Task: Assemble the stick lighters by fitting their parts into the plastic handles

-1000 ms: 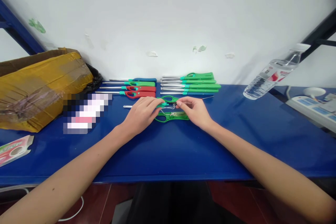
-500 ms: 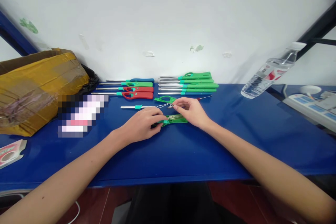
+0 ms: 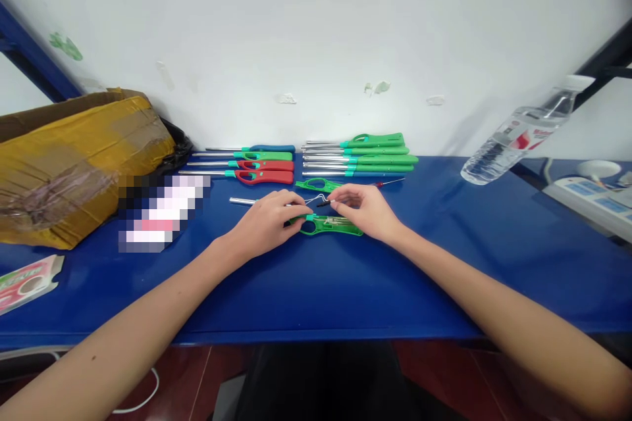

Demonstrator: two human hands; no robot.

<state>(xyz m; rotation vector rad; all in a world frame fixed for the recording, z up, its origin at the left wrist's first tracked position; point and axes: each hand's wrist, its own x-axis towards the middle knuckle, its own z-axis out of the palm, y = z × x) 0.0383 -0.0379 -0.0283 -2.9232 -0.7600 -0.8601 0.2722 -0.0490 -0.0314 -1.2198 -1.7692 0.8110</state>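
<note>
My left hand [image 3: 271, 220] is closed, with thumb and fingers around the teal end of an opened green lighter handle [image 3: 340, 226] lying on the table. Thin metal parts show inside that handle half. My right hand [image 3: 365, 210] pinches a small black part [image 3: 323, 204] just above the handle; white wires [image 3: 318, 197] run beside it toward my left hand. The other green handle half [image 3: 318, 185] rests behind my fingers. A metal lighter tube [image 3: 241, 201] sticks out to the left, partly covered by my left hand.
Behind, along the wall, lie several green lighters [image 3: 380, 160] and a group of red, green and blue ones [image 3: 264, 175]. A red-handled screwdriver [image 3: 388, 182] is near my right hand. A taped box [image 3: 83, 164] stands left, a water bottle [image 3: 518, 135] right.
The view has shifted slightly. My left hand has moved a little toward the handle's teal end. Between my right fingertips the small part now shows its black side.
</note>
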